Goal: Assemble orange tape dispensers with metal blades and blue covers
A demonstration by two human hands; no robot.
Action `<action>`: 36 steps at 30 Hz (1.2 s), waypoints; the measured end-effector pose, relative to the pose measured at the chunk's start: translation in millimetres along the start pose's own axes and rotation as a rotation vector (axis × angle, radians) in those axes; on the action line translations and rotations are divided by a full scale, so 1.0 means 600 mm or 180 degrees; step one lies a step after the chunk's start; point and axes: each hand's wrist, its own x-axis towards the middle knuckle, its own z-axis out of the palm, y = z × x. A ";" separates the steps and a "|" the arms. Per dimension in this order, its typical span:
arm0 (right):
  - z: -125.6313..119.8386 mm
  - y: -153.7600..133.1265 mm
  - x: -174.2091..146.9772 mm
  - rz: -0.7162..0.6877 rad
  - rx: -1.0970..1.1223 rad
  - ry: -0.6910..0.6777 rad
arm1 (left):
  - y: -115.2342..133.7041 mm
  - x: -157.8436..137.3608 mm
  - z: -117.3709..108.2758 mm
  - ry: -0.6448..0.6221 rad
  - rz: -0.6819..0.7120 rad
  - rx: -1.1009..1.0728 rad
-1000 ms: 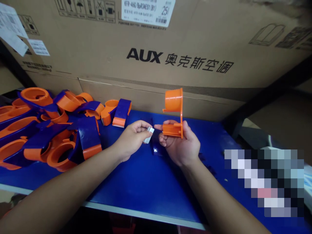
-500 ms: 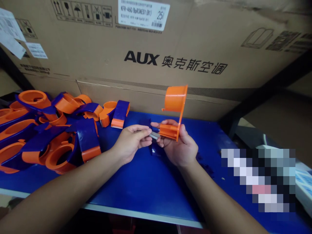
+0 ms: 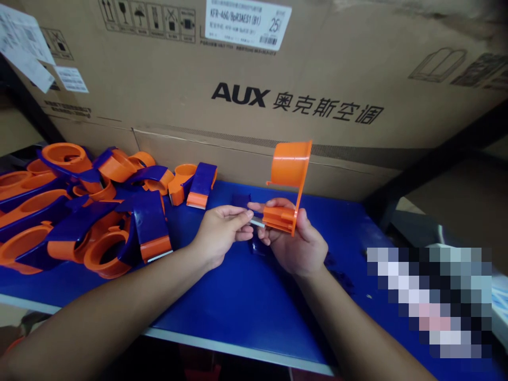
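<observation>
My right hand (image 3: 296,243) grips an orange plastic tape dispenser part (image 3: 291,164), its round hub upward and its ribbed end low by my fingers. Between the thumb and fingers of my left hand (image 3: 224,230) is a small metal serrated blade (image 3: 257,222). The blade's far end meets the ribbed end of the orange part; whether it sits inside a slot I cannot tell. Behind and below my hands lies a dark blue plastic piece (image 3: 260,246) on the blue tabletop (image 3: 222,307), partly covered by them.
Several orange and blue tape dispensers (image 3: 151,222) are heaped on the left of the table. A large cardboard box (image 3: 178,69) stands along the back. Dark shelf posts (image 3: 381,211) rise at the sides. A blurred-out item (image 3: 428,301) lies at the right.
The blade in my left hand has come up against the ribbed end of the orange part, where its teeth now show more. The whole view has shifted slightly.
</observation>
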 end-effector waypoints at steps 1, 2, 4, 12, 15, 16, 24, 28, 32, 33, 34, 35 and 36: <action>0.001 0.002 0.000 0.0008 0.0005 -0.0006 | -0.001 -0.002 0.001 -0.0062 0.0000 0.0004; 0.002 0.005 0.000 0.0019 0.0011 -0.0009 | -0.002 -0.004 0.003 -0.0156 -0.0001 0.0015; 0.005 0.010 -0.001 0.0048 0.0027 0.0002 | -0.006 -0.008 0.006 -0.0313 0.0004 0.0027; 0.014 0.015 -0.007 0.0146 0.0088 0.0136 | -0.016 -0.019 0.013 -0.0443 0.0192 0.0247; 0.011 0.009 -0.004 0.0225 0.0175 0.0177 | -0.010 -0.017 0.010 -0.0341 0.0198 0.0239; 0.009 0.007 -0.002 0.0229 0.0223 0.0180 | -0.007 -0.015 0.008 -0.0268 0.0195 0.0204; -0.011 -0.012 0.010 0.0312 0.0826 0.0306 | 0.007 -0.008 0.002 -0.0006 0.0334 -0.0028; -0.009 -0.015 0.009 0.0311 0.0813 0.0250 | 0.007 -0.012 0.006 -0.0004 0.0348 -0.0137; -0.009 -0.013 0.007 0.0232 0.0507 0.0111 | 0.009 -0.013 0.008 -0.0011 0.0371 -0.0256; -0.009 -0.012 0.006 0.0225 0.0437 0.0091 | 0.010 -0.013 0.008 -0.0011 0.0375 -0.0278; -0.009 -0.012 0.006 0.0233 0.0383 0.0078 | 0.010 -0.013 0.008 -0.0012 0.0375 -0.0295; -0.008 -0.012 0.005 0.0253 0.0354 0.0075 | 0.010 -0.013 0.008 -0.0012 0.0374 -0.0309; -0.008 -0.012 0.005 0.0280 0.0352 0.0083 | 0.010 -0.013 0.008 -0.0015 0.0369 -0.0320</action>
